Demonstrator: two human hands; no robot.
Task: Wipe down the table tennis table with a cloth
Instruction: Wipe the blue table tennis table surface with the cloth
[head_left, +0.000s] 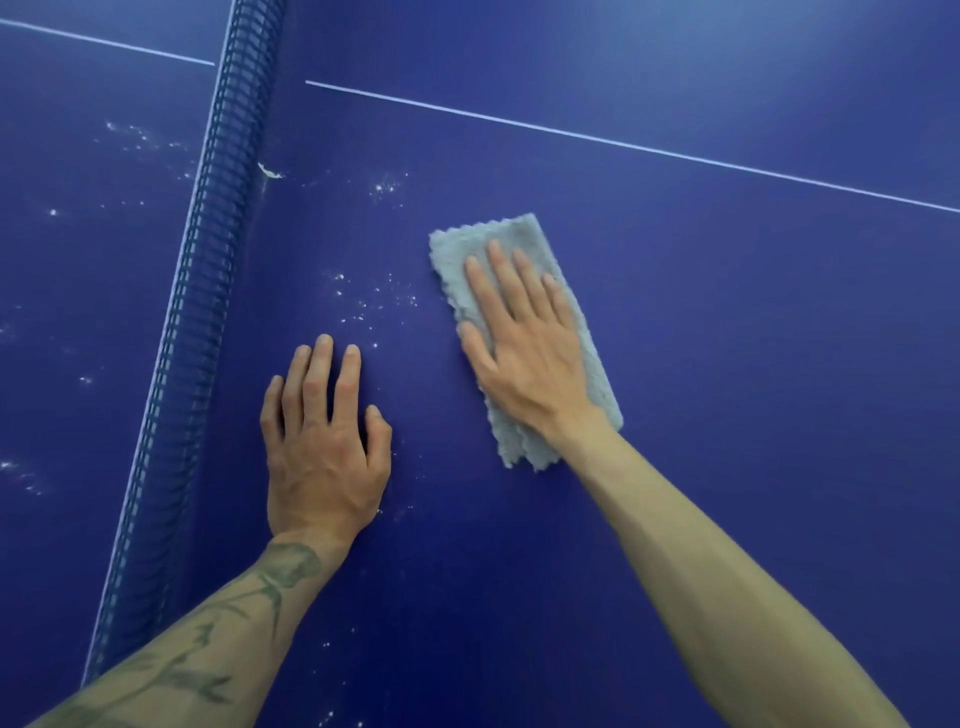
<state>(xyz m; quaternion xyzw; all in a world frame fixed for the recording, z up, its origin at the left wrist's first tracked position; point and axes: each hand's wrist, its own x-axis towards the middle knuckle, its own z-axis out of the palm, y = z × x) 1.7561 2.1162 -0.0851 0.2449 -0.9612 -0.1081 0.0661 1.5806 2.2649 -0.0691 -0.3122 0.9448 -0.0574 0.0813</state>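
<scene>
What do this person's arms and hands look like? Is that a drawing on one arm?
Yes, that is a tattoo. Both arms are bare, with no sleeves in view. The left forearm carries a dark tattoo that looks like a flower with a stem and leaves, reaching the wrist. The right forearm has no markings. The left hand and right hand wear no gloves, rings or watch.

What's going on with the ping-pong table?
A person is wiping the blue table tennis table. Their right hand presses a folded grey cloth flat on it, while the left hand rests bare on the surface near the net. White specks between cloth and net are not yet wiped.
</scene>
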